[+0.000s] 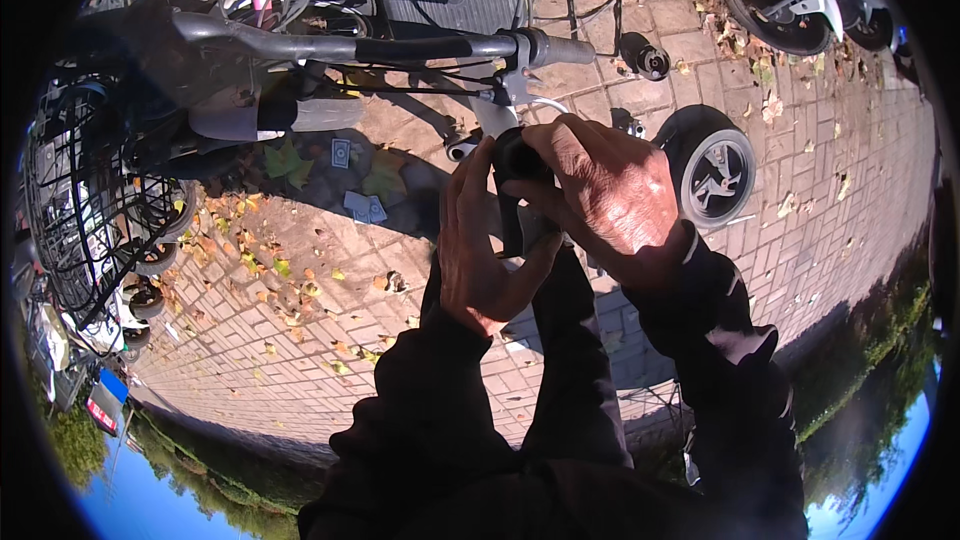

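Both my hands are raised in front of me, around a black rounded part (pixel 517 152) whose kind I cannot make out. My right hand (pixel 612 180) pinches it from the right, with thumb and fingers bent round it. My left hand (pixel 480 250) curves along its left side, fingers pointing up and the thumb bent inward; its fingertips appear to touch the part. Just beyond my hands lies a handlebar (pixel 420 47) with a grey grip (pixel 562 49) and a brake lever bracket (pixel 517 80).
A small wheel with a black tyre (pixel 716 180) lies right of my hands. Beyond it stands a dark cylindrical part (pixel 652 62). A black wire basket (pixel 80 210) is at the left, and parked scooters (pixel 785 0) stand far right. Cards (pixel 365 207) and leaves lie on the brick paving (pixel 300 360).
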Available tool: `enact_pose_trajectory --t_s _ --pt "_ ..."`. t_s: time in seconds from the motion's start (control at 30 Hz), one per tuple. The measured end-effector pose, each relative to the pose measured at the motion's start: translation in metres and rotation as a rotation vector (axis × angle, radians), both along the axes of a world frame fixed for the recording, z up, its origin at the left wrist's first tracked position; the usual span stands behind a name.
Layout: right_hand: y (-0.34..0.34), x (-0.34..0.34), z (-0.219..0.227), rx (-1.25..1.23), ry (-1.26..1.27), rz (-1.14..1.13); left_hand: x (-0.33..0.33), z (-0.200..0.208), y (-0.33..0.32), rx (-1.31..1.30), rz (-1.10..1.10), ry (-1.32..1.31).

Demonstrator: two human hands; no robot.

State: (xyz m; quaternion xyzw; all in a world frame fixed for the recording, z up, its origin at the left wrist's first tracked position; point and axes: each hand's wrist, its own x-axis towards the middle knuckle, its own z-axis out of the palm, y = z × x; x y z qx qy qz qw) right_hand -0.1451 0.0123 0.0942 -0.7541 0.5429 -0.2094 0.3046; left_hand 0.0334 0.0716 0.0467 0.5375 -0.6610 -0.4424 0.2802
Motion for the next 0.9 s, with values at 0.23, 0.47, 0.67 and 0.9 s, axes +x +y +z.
enact_pose_trajectory --t_s 0.23,0.47,0.67,0.9 --pt "0.017 -0.047 -0.015 0.172 -0.156 -0.443 -0.001 0.017 -0.014 0.161 0.049 0.151" --pt "0.116 -0.114 -0.231 0.663 0.089 -0.655 -0.007 0.013 -0.047 0.112 0.056 0.168" --pt "0.225 -0.092 -0.399 0.662 0.335 -0.431 0.004 -0.003 -0.052 0.064 -0.007 0.307" --pt "0.195 -0.061 -0.487 0.433 0.537 -0.260 0.013 -0.011 -0.046 -0.159 -0.040 -0.095"
